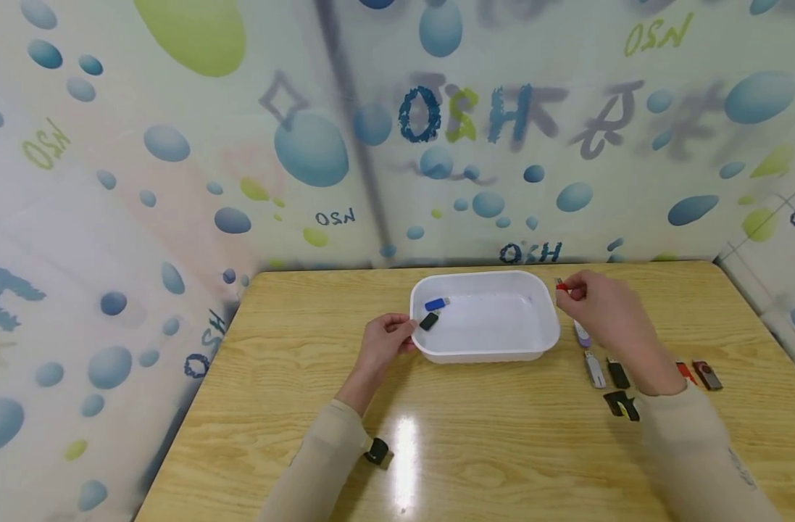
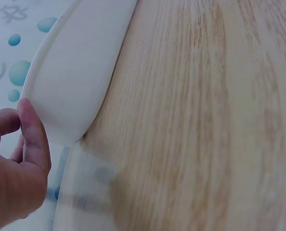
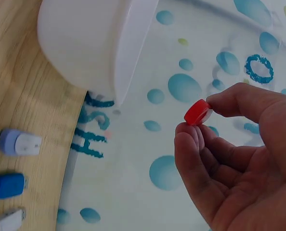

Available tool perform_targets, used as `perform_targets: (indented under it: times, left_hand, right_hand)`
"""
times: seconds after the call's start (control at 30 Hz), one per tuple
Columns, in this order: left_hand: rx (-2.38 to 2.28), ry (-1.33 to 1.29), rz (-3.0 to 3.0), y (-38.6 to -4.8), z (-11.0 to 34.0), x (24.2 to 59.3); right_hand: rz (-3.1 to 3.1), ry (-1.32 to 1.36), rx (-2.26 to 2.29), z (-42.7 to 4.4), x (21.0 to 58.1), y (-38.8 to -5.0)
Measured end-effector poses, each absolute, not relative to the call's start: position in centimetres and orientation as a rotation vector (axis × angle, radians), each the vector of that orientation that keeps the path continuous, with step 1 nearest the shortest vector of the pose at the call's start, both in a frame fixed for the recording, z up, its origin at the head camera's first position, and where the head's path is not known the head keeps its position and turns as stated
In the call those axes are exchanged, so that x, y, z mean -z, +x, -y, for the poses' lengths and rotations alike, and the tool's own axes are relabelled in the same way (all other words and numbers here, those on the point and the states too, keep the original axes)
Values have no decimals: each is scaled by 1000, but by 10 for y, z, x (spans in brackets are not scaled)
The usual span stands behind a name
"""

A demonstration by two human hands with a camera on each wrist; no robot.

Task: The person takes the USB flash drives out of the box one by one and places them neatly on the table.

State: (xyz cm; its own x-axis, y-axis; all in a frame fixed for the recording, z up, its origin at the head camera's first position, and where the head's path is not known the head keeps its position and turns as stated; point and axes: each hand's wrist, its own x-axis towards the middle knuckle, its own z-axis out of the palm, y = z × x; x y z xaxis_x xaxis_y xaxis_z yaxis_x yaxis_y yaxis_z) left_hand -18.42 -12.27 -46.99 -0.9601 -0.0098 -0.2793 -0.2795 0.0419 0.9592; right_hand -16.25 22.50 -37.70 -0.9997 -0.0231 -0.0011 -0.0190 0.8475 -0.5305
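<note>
A white plastic basin [image 1: 485, 355] stands on the wooden table, with a blue USB stick [image 1: 435, 304] and a black USB stick [image 1: 429, 321] lying in its left end. My left hand [image 1: 380, 339] pinches the basin's left rim between thumb and fingers. Just beyond the right end of the basin, my right hand [image 1: 602, 308] is raised above the table. Between its thumb and fingertips it pinches a small red USB stick [image 3: 197, 112]; much of the stick is covered by the fingers.
Right of the basin lie a purple-and-white USB stick [image 3: 20, 143], a blue one [image 3: 8, 185], a silver one [image 1: 594, 369], a black one [image 1: 618, 373], a red one [image 1: 685, 372] and a dark swivel one [image 1: 707, 375]. A black-and-yellow item [image 1: 622, 406] lies nearer. A patterned cloth wall borders the table [image 1: 501, 435].
</note>
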Motion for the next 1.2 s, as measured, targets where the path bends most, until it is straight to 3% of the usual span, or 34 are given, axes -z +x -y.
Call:
perform_targets:
  times: [1.2]
  left_hand:
    - [-2038,-281,-2122,-185,123,472]
  right_hand:
    - [-3044,143,734,-318,396,-140]
